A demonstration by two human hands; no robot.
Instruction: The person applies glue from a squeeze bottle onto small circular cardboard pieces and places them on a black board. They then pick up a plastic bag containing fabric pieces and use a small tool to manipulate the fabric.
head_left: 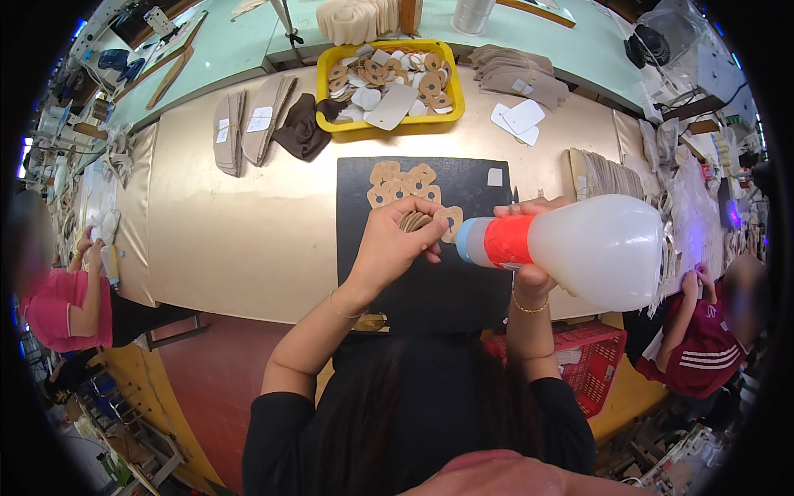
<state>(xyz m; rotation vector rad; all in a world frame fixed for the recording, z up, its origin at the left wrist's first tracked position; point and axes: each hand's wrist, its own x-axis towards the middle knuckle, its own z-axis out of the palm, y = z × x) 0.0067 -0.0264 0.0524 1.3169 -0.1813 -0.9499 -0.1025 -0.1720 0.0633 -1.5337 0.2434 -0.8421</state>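
My left hand (389, 240) is closed around a small stack of tan cut pieces (413, 221). From its thumb and fingers one tan piece with a dark round hole (449, 224) sticks out to the right. My right hand (533, 277) grips a large translucent plastic squeeze bottle (595, 252) with a red band and a light blue cap. Tilted on its side, the bottle has its capped end right beside that tan piece; whether they touch I cannot tell. Below lies a black mat (422, 289), with several similar tan pieces (401, 186) overlapping at its far left.
A yellow tray (322, 99) of tan and white pieces stands beyond the mat. Around it lie brown cloth (303, 130), stacked panels (263, 120) and white cards (517, 121). A red crate (608, 372) sits below the table's right side. Other people work at left and right.
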